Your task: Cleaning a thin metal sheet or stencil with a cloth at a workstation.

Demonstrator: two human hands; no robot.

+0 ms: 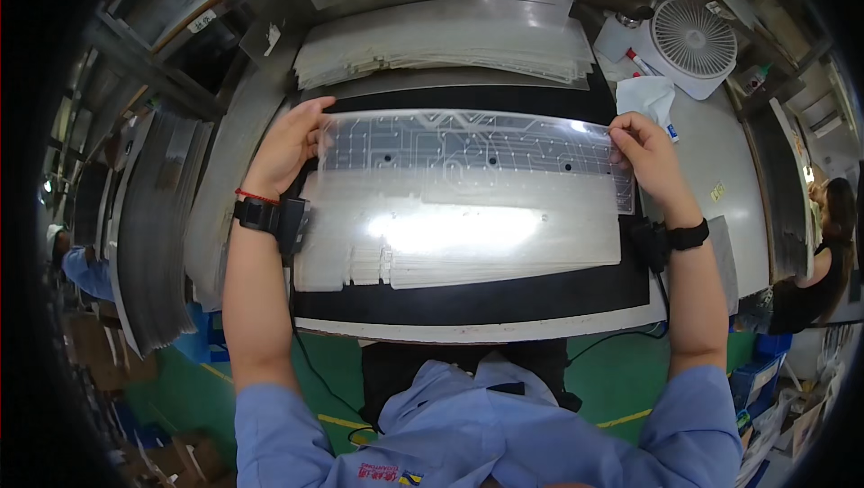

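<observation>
Hands [290, 150] [652, 161] half-curled at sheet [441, 148] ends

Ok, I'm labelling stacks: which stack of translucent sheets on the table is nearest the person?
The front stack, by the table's near edge; the rear stack lies farther back.

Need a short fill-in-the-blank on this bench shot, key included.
1. The clear plastic sheet with printed circuit lines is pinched near its upper-right corner by the person's ____ hand.
2. The thin cord bracelet below the left hand is coloured ____.
3. The flat mat beneath the near translucent stack is ____.
4. The white appliance with a round grille is a ____.

Key: right; red; black; fan.
</observation>
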